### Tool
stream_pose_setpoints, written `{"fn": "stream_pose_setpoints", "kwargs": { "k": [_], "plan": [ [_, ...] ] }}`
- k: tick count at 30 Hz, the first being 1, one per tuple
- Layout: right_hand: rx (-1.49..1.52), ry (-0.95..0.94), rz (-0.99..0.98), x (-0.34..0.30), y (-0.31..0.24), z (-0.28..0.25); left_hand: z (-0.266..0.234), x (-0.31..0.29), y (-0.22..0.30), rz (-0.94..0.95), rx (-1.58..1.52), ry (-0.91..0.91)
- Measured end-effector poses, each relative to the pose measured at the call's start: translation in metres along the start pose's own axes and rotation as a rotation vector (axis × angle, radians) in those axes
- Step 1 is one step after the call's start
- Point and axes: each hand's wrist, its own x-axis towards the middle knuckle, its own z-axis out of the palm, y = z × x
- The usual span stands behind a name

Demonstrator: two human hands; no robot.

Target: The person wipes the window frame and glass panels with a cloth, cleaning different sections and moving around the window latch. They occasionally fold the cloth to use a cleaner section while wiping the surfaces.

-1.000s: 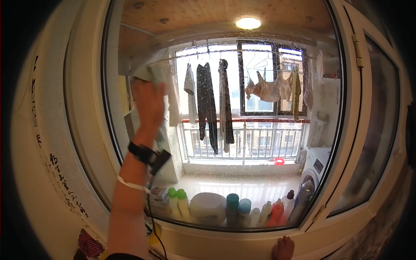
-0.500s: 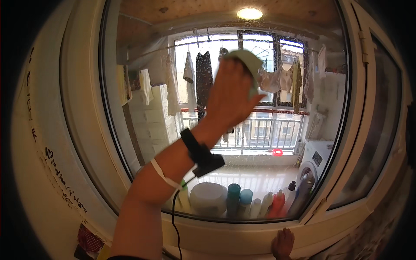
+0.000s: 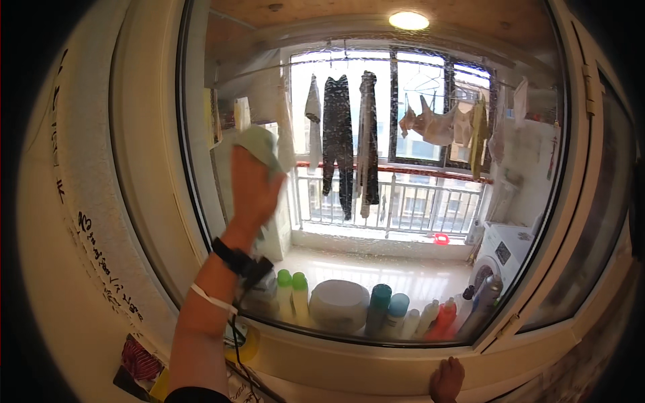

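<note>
1. Holding a pale green cloth in the left hand, up against the glass around 10 o'clock, with kinda blurry fingers.
2. Resting the right hand on the lower window frame at 5 o'clock, with curled fingers, honestly can't tell if gripping.
3. Looking through at bottles near 6, dark trousers toward 12.

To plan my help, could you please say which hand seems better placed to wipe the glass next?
Probably the left hand: it holds the pale green cloth up at the glass, while the right hand sits low at the window frame.
</note>
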Motion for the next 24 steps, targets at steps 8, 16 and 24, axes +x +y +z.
{"fn": "stream_pose_setpoints", "kwargs": {
  "k": [8, 16, 24],
  "plan": [
    [-0.051, -0.041, -0.055, -0.004, -0.002, -0.010, -0.029, 0.054, -0.118, -0.197, 0.265, 0.229],
    [-0.045, 0.033, -0.047, -0.003, 0.005, 0.001, 0.016, -0.007, -0.038, -0.262, 0.301, 0.176],
    [-0.040, -0.133, -0.006, 0.008, -0.004, -0.012, 0.023, -0.075, 0.134, -0.263, -0.460, -0.105]
  ]
}}
